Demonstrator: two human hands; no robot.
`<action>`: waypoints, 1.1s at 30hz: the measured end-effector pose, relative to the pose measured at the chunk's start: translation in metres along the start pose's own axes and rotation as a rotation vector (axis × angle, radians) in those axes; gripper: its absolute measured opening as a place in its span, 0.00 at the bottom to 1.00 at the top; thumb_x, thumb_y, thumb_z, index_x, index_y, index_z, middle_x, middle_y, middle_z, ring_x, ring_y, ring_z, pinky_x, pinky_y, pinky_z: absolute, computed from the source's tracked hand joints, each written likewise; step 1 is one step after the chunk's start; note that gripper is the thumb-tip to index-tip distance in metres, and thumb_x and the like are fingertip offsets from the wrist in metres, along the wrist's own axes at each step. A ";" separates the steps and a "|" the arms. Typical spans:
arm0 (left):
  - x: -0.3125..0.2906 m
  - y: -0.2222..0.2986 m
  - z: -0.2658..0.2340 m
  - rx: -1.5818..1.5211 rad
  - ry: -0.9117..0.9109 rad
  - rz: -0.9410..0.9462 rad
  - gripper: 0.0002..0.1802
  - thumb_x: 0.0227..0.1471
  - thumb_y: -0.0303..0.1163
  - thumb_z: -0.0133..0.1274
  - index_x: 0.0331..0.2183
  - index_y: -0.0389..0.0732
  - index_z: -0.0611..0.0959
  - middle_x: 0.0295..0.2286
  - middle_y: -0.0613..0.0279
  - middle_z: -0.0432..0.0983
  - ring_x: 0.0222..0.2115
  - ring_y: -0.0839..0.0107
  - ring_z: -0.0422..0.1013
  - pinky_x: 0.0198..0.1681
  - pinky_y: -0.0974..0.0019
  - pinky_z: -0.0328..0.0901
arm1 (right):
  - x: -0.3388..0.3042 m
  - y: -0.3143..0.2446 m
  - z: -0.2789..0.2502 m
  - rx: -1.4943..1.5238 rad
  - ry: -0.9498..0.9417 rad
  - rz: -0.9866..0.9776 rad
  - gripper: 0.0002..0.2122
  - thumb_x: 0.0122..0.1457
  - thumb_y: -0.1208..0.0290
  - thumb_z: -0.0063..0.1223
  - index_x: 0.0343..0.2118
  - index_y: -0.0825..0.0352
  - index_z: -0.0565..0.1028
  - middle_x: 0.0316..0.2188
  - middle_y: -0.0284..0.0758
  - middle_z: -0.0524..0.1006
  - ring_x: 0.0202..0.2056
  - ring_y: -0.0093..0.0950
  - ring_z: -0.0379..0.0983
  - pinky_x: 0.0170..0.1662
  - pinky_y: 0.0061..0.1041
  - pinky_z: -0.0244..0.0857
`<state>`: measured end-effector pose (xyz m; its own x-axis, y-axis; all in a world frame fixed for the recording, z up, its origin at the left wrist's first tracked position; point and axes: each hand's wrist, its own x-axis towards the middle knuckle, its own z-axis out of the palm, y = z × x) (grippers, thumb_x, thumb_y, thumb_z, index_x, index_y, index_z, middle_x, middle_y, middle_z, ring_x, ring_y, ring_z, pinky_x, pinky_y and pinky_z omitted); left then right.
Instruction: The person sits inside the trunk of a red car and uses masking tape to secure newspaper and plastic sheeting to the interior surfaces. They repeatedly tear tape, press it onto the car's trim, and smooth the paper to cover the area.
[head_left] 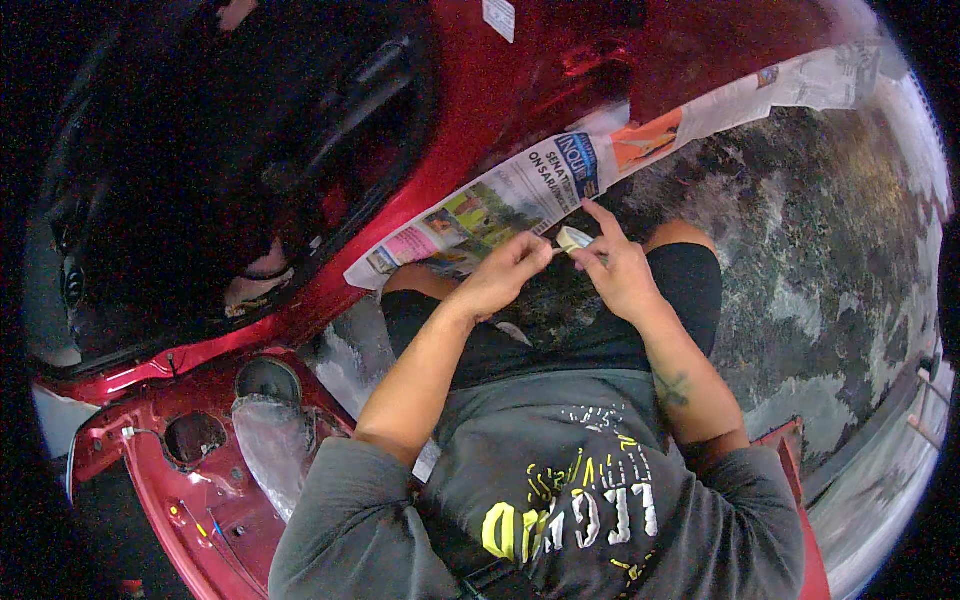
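In front of my lap, my right hand (622, 272) holds a small pale roll of masking tape (573, 238) between thumb and fingers, with its index finger stretched past the roll. My left hand (505, 275) is closed in a pinch right beside it, at what looks like a short strip drawn from the roll; the strip is mostly hidden by the fingertips. Just beyond both hands, newspaper sheets (500, 205) run along the lower edge of a red car body panel (480, 130). More newspaper (820, 80) continues to the far right.
A dark open door or window area (250, 150) fills the upper left. To the lower left, a red door panel (220, 520) lies near my left arm, beside a sandalled foot (268, 380). The stained grey floor (780, 250) spreads out to my right.
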<state>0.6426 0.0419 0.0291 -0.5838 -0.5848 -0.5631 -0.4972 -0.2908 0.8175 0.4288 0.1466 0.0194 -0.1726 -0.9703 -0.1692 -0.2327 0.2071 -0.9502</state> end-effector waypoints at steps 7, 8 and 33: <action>-0.030 0.028 0.025 0.195 0.471 0.254 0.12 0.59 0.28 0.69 0.28 0.38 0.81 0.29 0.65 0.82 0.33 0.75 0.74 0.41 0.67 0.68 | 0.011 0.006 0.004 -0.227 0.173 -0.121 0.19 0.70 0.68 0.56 0.62 0.62 0.72 0.24 0.40 0.83 0.28 0.28 0.82 0.33 0.35 0.72; -0.038 0.032 0.030 0.258 0.520 0.297 0.11 0.59 0.28 0.69 0.28 0.37 0.82 0.29 0.64 0.82 0.33 0.75 0.75 0.40 0.67 0.68 | 0.016 0.009 0.003 -0.087 0.397 -0.047 0.17 0.71 0.68 0.56 0.60 0.63 0.73 0.28 0.39 0.84 0.30 0.30 0.83 0.36 0.35 0.73; 0.125 0.040 0.010 0.662 1.195 0.268 0.35 0.55 0.69 0.62 0.24 0.44 0.92 0.23 0.41 0.83 0.27 0.38 0.80 0.31 0.38 0.71 | 0.161 0.033 0.072 0.275 1.065 0.025 0.56 0.42 0.57 0.87 0.68 0.74 0.57 0.64 0.47 0.63 0.58 0.41 0.65 0.63 0.39 0.62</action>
<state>0.5431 -0.0350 -0.0097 0.0202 -0.9480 0.3177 -0.8624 0.1443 0.4852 0.4626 -0.0123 -0.0578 -0.9424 -0.3345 -0.0024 -0.0193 0.0617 -0.9979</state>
